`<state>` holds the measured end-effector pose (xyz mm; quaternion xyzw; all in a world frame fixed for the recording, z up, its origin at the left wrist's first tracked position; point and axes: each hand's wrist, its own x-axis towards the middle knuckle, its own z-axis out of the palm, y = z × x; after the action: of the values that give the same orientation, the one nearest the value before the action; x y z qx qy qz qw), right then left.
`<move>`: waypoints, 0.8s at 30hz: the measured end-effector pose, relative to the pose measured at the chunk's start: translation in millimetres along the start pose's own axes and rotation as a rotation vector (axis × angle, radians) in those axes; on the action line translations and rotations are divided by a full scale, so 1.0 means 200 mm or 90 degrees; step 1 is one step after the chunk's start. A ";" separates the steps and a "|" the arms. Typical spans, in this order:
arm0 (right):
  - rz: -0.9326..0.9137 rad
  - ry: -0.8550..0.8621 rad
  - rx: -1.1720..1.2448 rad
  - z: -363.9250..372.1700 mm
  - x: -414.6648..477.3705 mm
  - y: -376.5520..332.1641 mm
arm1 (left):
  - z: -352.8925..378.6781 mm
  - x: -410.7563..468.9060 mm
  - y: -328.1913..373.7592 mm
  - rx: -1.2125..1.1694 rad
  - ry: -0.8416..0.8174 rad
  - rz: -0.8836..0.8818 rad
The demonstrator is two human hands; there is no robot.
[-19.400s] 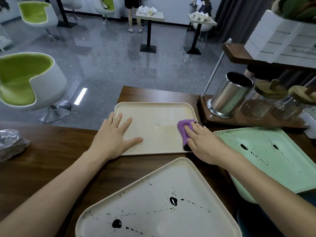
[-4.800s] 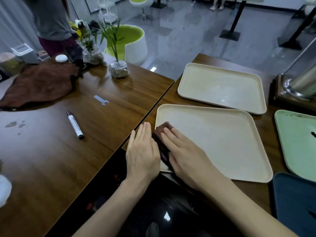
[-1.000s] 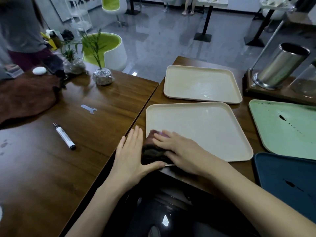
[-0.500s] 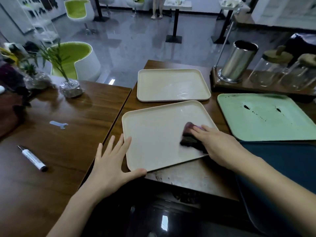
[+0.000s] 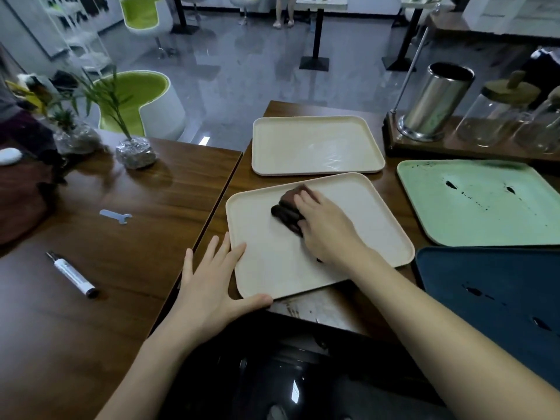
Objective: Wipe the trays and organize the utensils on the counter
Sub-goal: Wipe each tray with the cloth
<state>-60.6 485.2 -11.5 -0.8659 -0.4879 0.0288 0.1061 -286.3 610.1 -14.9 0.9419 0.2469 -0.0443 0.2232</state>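
While right grip [image 5: 328,230] presses cloth [image 5: 286,212] flat-fingered on near tray [image 5: 372,213], left grip [image 5: 212,286] lies open, bracing corner; far tray [image 5: 315,147] looks clean, green tray [image 5: 485,213], blue tray [image 5: 485,283] stained.

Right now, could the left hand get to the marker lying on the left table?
Probably yes. The left hand lies flat at a corner of the near tray, and only bare wood separates it from the marker.

Wooden counter [image 5: 303,109], near cream tray [image 5: 363,207], far cream tray [image 5: 315,144], green tray [image 5: 485,213], blue tray [image 5: 485,286], wooden stand [image 5: 454,151]
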 end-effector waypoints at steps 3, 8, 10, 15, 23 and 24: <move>-0.071 -0.038 -0.001 0.01 -0.14 -0.18 | 0.00 0.00 -0.01 -0.014 0.004 0.002; -0.107 -0.027 -0.006 -0.07 -0.40 -0.18 | -0.01 0.00 -0.04 -0.018 -0.020 -0.012; -0.081 -0.015 -0.007 -0.11 -0.41 -0.10 | -0.03 0.01 -0.05 -0.017 -0.047 -0.028; 0.053 0.075 0.141 -0.36 -0.46 0.23 | -0.12 0.07 0.08 0.066 -0.102 -0.055; 0.176 0.157 0.232 -0.69 -0.71 0.88 | 0.03 0.31 1.06 -0.069 0.062 0.170; 0.180 0.153 0.233 -0.69 -0.72 0.98 | 0.09 0.37 1.19 -0.048 0.070 0.189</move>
<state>50.1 243.4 74.8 -0.8890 -0.3327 0.0278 0.3132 -106.2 449.8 50.3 0.9599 0.1185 0.0503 0.2489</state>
